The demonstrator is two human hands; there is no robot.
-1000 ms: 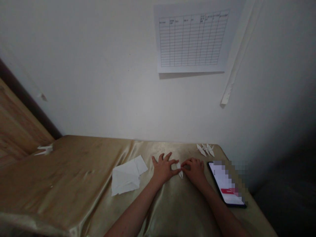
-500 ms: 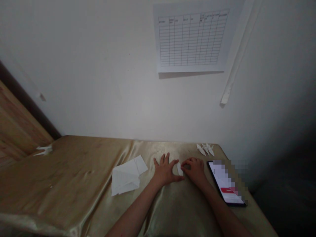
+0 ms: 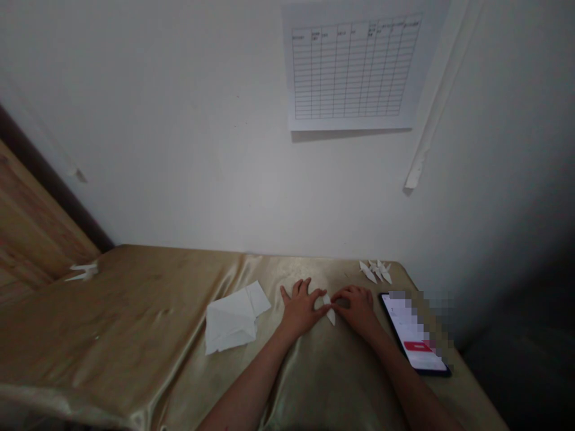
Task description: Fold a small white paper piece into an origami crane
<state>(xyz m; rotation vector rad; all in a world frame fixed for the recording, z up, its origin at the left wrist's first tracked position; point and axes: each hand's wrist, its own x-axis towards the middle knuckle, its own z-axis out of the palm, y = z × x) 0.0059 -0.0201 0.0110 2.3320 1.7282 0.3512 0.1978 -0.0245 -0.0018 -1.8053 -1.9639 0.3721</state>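
My left hand (image 3: 300,312) lay to the left of the phone (image 3: 420,353), palm down, its fingers fanned wide; I had the thumb resting on a small piece of folded paper (image 3: 331,316) and the forefinger near its far end, with a gap between the two. My right hand (image 3: 357,308), just left of the phone, was curled in, thumb and forefinger brought together on the edge of that same piece, the other fingers bent beside them. The folded paper, narrow, white and pointed at its near end, lay between my hands, left of the phone; its creases were too small to make out.

Farther left of the phone, beyond my left hand, I had white sheets (image 3: 230,326) lying overlapped. A cluster of folded white figures (image 3: 368,273) with pointed tips sat just beyond the phone's far end. The phone itself lay face up, its screen lit and partly blurred out, on the shiny gold cloth (image 3: 148,299). On the wall, well above the phone and somewhat left of it, hung a printed table sheet (image 3: 350,78).
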